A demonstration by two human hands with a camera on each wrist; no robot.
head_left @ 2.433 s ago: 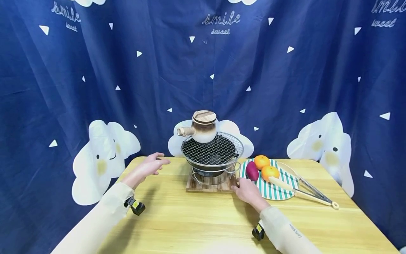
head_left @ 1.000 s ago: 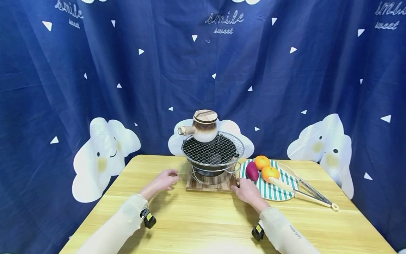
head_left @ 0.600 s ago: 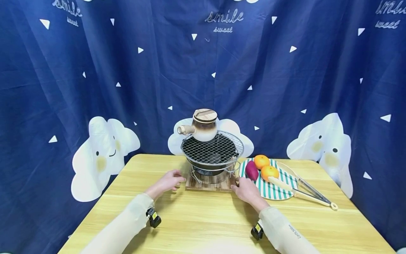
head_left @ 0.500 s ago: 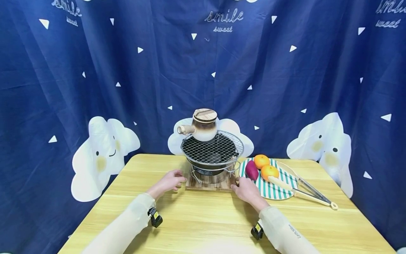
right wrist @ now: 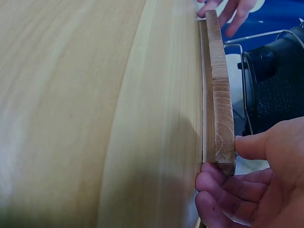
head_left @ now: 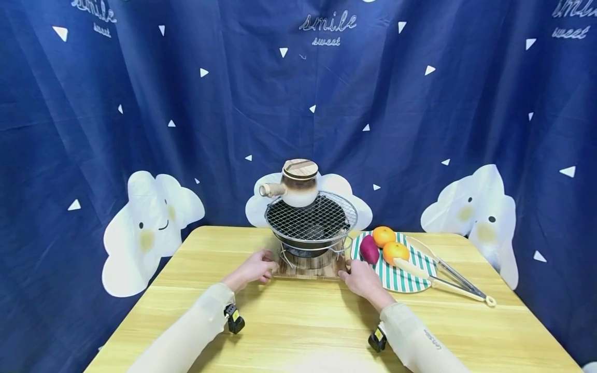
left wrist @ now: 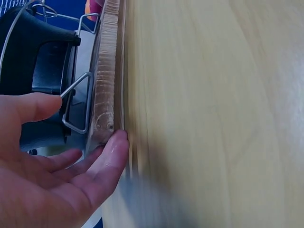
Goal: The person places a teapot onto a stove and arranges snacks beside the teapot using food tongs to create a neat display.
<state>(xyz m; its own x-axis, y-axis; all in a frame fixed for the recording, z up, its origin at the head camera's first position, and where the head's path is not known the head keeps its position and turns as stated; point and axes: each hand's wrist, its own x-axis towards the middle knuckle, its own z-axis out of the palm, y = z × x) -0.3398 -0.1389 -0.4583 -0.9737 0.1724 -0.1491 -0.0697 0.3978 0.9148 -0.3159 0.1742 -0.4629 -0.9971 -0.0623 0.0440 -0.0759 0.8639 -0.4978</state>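
1. Wood first: the wooden board (head_left: 305,269) lies on the pale tabletop (head_left: 289,321), about the middle and toward the far edge, carrying the wire stand and black grill (head_left: 311,228).
2. My left hand (head_left: 254,268) is at the board's left near corner. In the left wrist view my fingertips (left wrist: 116,147) touch its edge, with the thumb raised beside the wire stand (left wrist: 76,104). The fingers are nearly straight, so that grip is apart, not clamped.
3. My right hand (head_left: 365,280) is at the board's right near corner. In the right wrist view the thumb (right wrist: 256,145) lies on the top face and the curled fingers (right wrist: 218,185) tuck under the edge, so this grip pinches the board.
4. A brown-and-cream teapot (head_left: 298,185) with a wooden lid stands on the far left of the grill mesh, its side handle pointing left.
5. Just right of the board is a striped plate (head_left: 410,277) with a purple sweet potato (head_left: 369,249), two oranges (head_left: 389,244) and a corn cob (head_left: 412,268). Metal tongs (head_left: 459,285) lie across its right rim.
6. A navy curtain (head_left: 186,129) printed with clouds hangs behind.
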